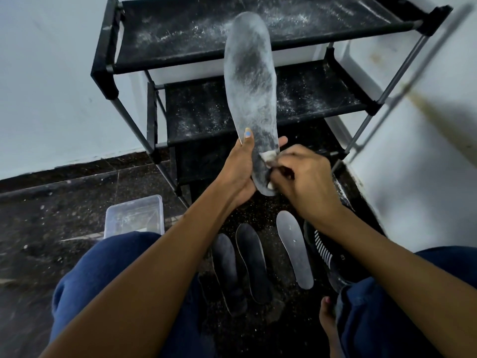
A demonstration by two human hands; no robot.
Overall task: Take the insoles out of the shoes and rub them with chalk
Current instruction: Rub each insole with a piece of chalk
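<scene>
A person, seen from above, holds a long insole (pixel 249 81) upright in front of a black shoe rack (pixel 196 42) dusted white. The left hand (pixel 238 171) grips the insole's lower end, thumb across its face and fingers curled behind. The right hand (pixel 307 179) pinches a small white piece of chalk (pixel 268 158) and presses it against the insole near the heel. Most of the insole above the hands is whitened. Three more insoles (pixel 251 262) lie on the dark floor (pixel 38 241) below, beside a black shoe (pixel 327 254).
</scene>
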